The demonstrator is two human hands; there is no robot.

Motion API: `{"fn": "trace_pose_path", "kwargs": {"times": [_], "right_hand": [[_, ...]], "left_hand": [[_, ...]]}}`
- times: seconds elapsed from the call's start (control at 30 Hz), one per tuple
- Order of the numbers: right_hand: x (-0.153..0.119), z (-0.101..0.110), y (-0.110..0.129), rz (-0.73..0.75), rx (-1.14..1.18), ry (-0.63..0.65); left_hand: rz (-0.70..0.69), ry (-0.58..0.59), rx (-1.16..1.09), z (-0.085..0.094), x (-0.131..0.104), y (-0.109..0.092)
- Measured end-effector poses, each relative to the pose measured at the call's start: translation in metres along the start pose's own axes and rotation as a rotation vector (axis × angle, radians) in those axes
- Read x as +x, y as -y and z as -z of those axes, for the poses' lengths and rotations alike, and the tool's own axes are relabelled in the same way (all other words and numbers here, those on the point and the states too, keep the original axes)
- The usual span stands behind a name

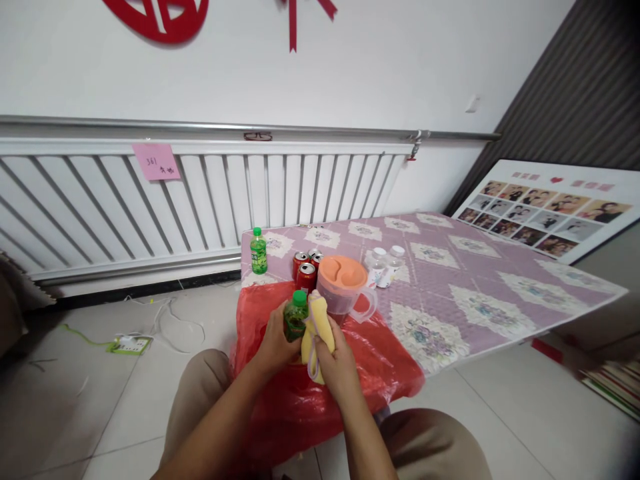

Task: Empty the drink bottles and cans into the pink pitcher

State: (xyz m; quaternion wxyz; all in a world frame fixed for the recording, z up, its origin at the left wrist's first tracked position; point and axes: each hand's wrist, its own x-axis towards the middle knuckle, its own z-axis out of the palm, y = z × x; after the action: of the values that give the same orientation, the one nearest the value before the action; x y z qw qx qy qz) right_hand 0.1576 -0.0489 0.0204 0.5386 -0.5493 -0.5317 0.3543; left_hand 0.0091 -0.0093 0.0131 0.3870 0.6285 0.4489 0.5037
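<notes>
My left hand (277, 342) is wrapped around a green-capped drink bottle (296, 312), upright over a red plastic bag (385, 357). In my right hand (336, 360) is a folded yellow cloth (320, 325) with a pale purple edge, held close against the bottle's right side. Just behind them stands a clear plastic pitcher (333, 301) with an orange lid. Several red drink cans (306, 275) are grouped to the pitcher's left. The bottle's lower part is hidden by my hands and the cloth.
Another green bottle (259, 252) stands at the table's back left. Two clear bottles (384, 268) are right of the pitcher on the purple flowered tablecloth (430, 293). A white radiator (210, 193) runs behind; a photo board (540, 207) leans at the right. Cables and a power strip (131, 345) lie on the floor.
</notes>
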Motion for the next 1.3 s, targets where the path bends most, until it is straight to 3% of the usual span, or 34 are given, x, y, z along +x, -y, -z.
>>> {"fn": "trace_pose_path", "kwargs": {"times": [0.17,0.27,0.43,0.57,0.7,0.83,0.93,1.13,1.2,1.3], "right_hand": [[-0.002,-0.003,-0.002,0.014,-0.042,-0.010],[-0.006,-0.005,-0.007,-0.007,-0.077,0.008],[-0.013,-0.004,-0.019,-0.097,-0.064,0.084],[-0.014,0.001,-0.013,-0.185,0.014,0.076],[-0.011,0.003,0.009,-0.060,-0.008,-0.006],[-0.010,0.000,0.017,0.049,-0.106,0.019],[-0.011,0.000,0.006,-0.039,-0.102,0.058],[-0.015,-0.002,-0.010,-0.165,0.017,0.091],[-0.017,-0.003,-0.004,-0.169,0.036,0.059],[-0.019,-0.006,0.008,-0.112,0.018,-0.020]], "left_hand": [[-0.007,0.171,0.019,0.021,0.003,0.002],[-0.020,0.200,0.054,0.025,0.008,0.005],[-0.041,0.108,0.131,0.019,0.007,0.010],[-0.038,-0.043,0.206,0.010,0.000,0.021],[-0.020,-0.138,0.206,0.001,-0.004,0.034],[0.001,-0.190,0.143,-0.004,-0.006,0.039],[0.000,-0.140,0.118,0.003,-0.008,0.035],[0.033,0.108,0.045,0.028,-0.004,0.017],[0.033,0.123,0.055,0.030,-0.003,0.014],[0.032,0.044,0.093,0.024,-0.005,0.017]]}}
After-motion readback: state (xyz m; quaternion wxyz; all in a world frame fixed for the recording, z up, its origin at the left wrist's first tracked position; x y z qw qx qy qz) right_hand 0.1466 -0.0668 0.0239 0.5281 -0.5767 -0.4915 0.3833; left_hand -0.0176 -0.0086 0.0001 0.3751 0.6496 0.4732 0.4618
